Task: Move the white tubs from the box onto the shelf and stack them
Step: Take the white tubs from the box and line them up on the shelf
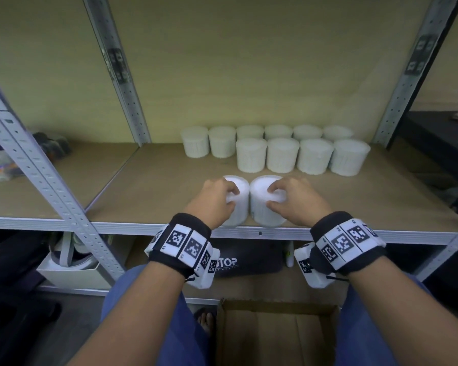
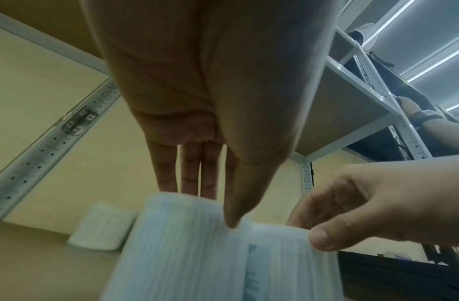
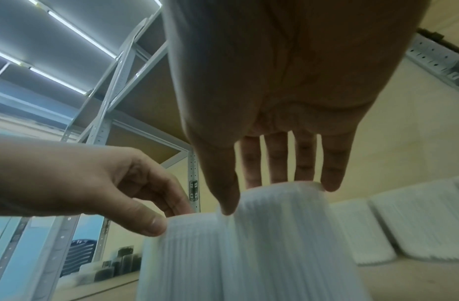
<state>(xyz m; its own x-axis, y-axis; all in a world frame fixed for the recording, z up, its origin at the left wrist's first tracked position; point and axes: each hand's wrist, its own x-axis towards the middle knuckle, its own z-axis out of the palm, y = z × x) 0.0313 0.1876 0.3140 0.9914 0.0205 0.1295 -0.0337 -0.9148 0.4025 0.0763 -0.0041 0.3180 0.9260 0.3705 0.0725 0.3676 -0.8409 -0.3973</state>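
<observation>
Two white ribbed tubs stand side by side at the front edge of the shelf board (image 1: pixel 156 186). My left hand (image 1: pixel 232 198) grips the top of the left tub (image 1: pixel 239 207), thumb on the near side and fingers over the far rim. My right hand (image 1: pixel 273 198) grips the right tub (image 1: pixel 262 210) the same way. In the left wrist view my left hand (image 2: pixel 210 207) holds the left tub (image 2: pixel 184 244). In the right wrist view my right hand (image 3: pixel 269 193) holds the right tub (image 3: pixel 287 244). Several more tubs (image 1: pixel 283 154) stand in two rows at the back. The cardboard box (image 1: pixel 275 336) below shows no tubs.
Grey perforated uprights (image 1: pixel 122 75) (image 1: pixel 407 75) frame the bay, and a slanted post (image 1: pixel 37 167) stands at the left. Bare board lies left of the tub rows. On the lower shelf are a dark bag (image 1: pixel 249 262) and a white bin (image 1: pixel 72 270).
</observation>
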